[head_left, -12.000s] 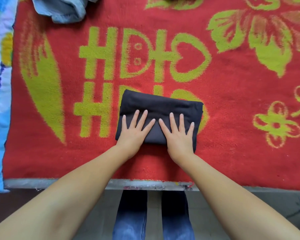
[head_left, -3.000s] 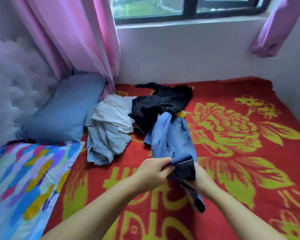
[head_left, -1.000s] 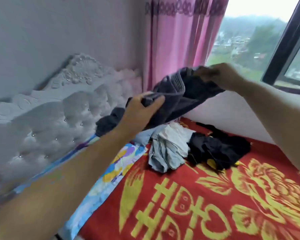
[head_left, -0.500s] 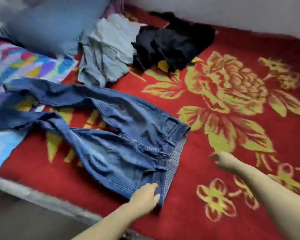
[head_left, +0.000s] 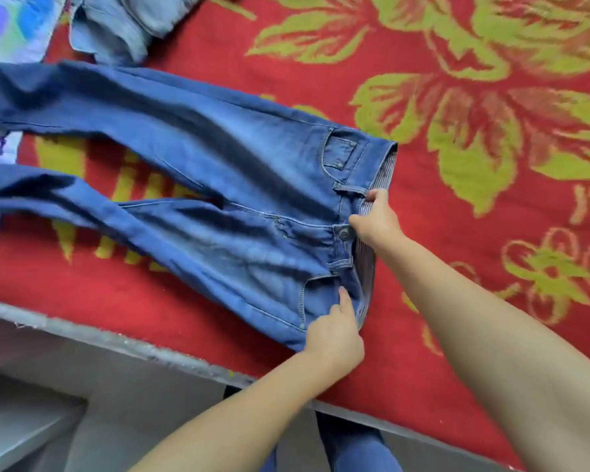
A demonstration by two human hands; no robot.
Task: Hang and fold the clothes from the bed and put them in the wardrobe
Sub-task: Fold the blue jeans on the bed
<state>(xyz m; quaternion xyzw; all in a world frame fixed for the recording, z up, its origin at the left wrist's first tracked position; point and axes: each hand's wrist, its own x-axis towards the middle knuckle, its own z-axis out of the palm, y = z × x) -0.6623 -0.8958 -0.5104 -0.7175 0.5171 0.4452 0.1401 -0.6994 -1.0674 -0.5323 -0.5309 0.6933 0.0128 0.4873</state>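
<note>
A pair of dark blue jeans [head_left: 198, 185] lies spread flat on the red blanket [head_left: 491, 233], waistband to the right, both legs running off to the left. My right hand [head_left: 375, 219] pinches the waistband beside the button. My left hand [head_left: 336, 332] grips the near corner of the waistband, its index finger pointing along the front pocket.
A crumpled pale denim garment [head_left: 126, 22] lies at the top left next to a multicoloured quilt [head_left: 11, 25]. The bed's grey front edge [head_left: 116, 342] runs diagonally below the jeans, with floor beneath it. Open red blanket lies to the right.
The jeans now lie flatter with straighter legs. My right hand has come from the bare blanket to the waistband and pinched it. My left hand stays at the near corner.
</note>
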